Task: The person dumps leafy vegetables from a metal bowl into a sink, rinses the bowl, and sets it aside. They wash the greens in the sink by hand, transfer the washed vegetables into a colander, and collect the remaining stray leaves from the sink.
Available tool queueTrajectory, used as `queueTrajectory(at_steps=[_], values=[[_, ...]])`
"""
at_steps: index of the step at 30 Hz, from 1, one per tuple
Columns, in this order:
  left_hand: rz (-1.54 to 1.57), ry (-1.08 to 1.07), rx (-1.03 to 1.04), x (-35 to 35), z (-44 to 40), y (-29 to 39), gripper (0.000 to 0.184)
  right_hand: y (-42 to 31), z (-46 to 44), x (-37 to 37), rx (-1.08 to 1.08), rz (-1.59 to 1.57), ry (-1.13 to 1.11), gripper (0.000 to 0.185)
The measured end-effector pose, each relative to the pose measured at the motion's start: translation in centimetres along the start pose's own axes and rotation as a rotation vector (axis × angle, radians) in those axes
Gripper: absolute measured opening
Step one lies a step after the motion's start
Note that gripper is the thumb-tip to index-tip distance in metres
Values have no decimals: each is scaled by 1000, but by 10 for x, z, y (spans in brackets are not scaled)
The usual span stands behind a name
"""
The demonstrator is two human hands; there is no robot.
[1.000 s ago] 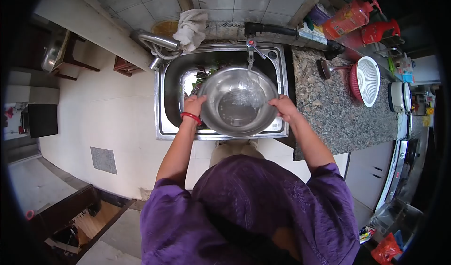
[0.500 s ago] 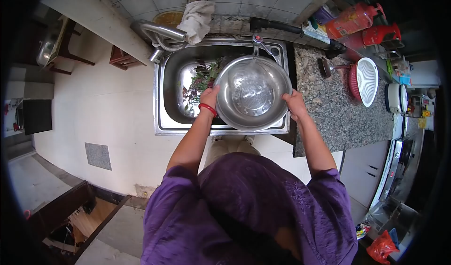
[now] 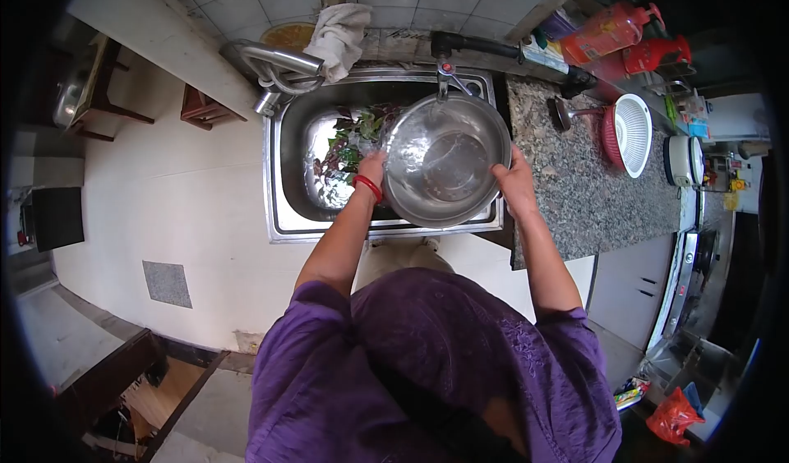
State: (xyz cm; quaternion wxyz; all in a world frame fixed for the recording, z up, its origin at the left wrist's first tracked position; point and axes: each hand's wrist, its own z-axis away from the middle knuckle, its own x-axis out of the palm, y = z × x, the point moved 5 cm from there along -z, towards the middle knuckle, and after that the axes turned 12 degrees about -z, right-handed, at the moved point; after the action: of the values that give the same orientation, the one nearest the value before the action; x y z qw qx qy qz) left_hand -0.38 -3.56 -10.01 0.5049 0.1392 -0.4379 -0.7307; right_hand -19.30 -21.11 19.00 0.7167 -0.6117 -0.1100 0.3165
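A round stainless-steel basin (image 3: 460, 167) is held over the right part of the sink (image 3: 288, 226), tilted down to the left. My left hand (image 3: 372, 168), with a red bracelet at its wrist, is closed on the basin's left rim. At the opposite rim, my right hand (image 3: 515, 185) grips with the thumb over the edge. Some clear water lies in the basin, and a pale blur like water shows beside its left rim. Green and purple leafy vegetables (image 3: 349, 141) lie in the sink, left of the basin. The tap (image 3: 445, 75) stands behind the basin.
A white cloth (image 3: 338, 40) hangs by a curved metal spout (image 3: 283, 59). On the granite counter (image 3: 567, 192) to the right are a red-and-white strainer (image 3: 629, 134) and a small dark-headed tool (image 3: 563, 114). Red bottles (image 3: 608, 37) stand at the back right.
The basin has tipped toward the left, and its right side has risen with my right hand. Less water shows in it. The stream seen under the tap before no longer shows.
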Motion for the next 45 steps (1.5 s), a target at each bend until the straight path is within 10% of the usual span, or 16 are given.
queueTrajectory(at_steps=[9,15,30,45], values=[[-448,-457,-107,78,64,-6,50,-87,-2,29,-270,479,-24,51],[26,-555,-330,113,98,9,46,-138,12,74,-347,662,-85,40],[93,-784,-406,124,116,15,49,-134,48,67,-424,734,-104,46],[-26,-608,-299,127,130,66,41,-22,87,-147,-52,526,344,51]])
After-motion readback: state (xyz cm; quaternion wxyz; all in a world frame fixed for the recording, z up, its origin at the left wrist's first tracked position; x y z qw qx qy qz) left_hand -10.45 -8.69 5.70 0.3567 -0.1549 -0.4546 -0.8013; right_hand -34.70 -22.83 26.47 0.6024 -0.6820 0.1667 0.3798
